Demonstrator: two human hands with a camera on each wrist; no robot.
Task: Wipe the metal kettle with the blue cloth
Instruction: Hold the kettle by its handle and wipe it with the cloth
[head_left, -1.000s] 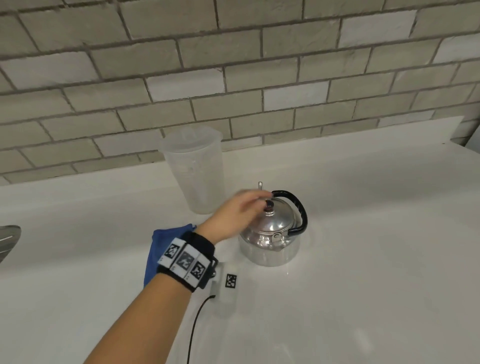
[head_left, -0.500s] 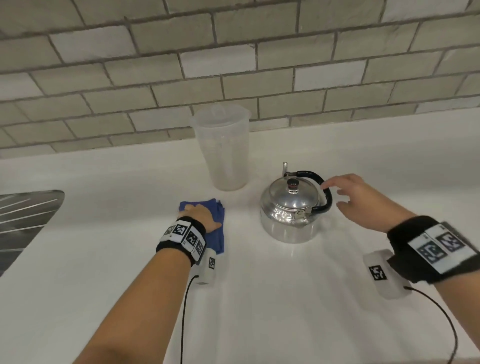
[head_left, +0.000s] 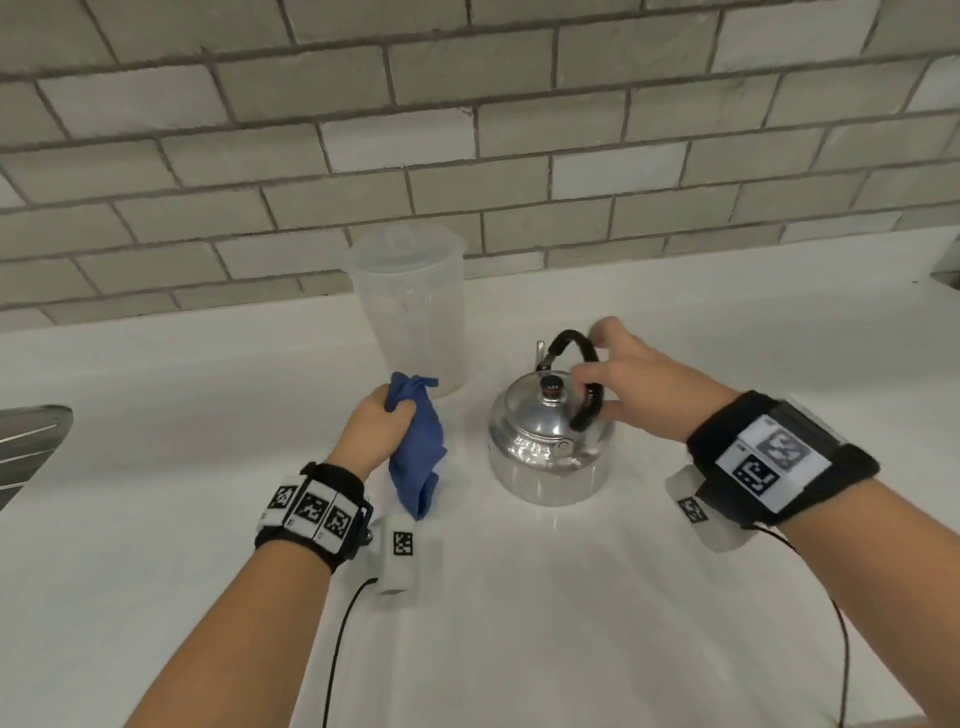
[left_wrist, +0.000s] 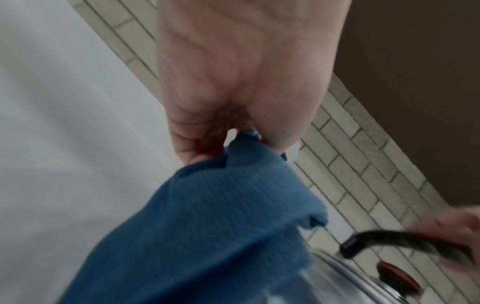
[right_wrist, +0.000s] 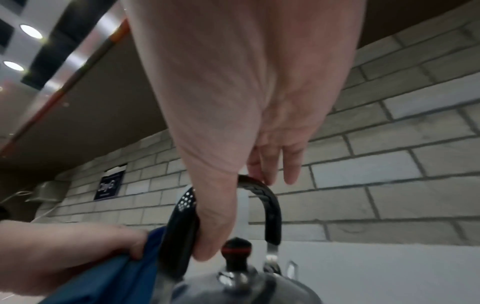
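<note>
The shiny metal kettle (head_left: 545, 457) stands on the white counter (head_left: 519, 597), its lid topped by a black and red knob (head_left: 551, 385). My right hand (head_left: 618, 384) curls round the black handle (head_left: 584, 353), thumb on the near side, fingers over the top; the right wrist view shows the same handle (right_wrist: 270, 201) in that grip. Just left of the kettle, my left hand (head_left: 382, 421) grips the bunched blue cloth (head_left: 418, 452), lifted so it hangs down to the counter. In the left wrist view the cloth (left_wrist: 207, 226) hangs right beside the kettle's lid (left_wrist: 389, 283).
A tall translucent plastic jug (head_left: 408, 306) stands behind the cloth, close to the tiled wall (head_left: 467, 130). A metal sink drainer (head_left: 26, 447) shows at the far left edge. Wrist cables (head_left: 337, 649) trail over the counter toward me.
My left hand has gathered the flat cloth and lifted it off the counter. My right hand moved in from the right and closed round the kettle's handle.
</note>
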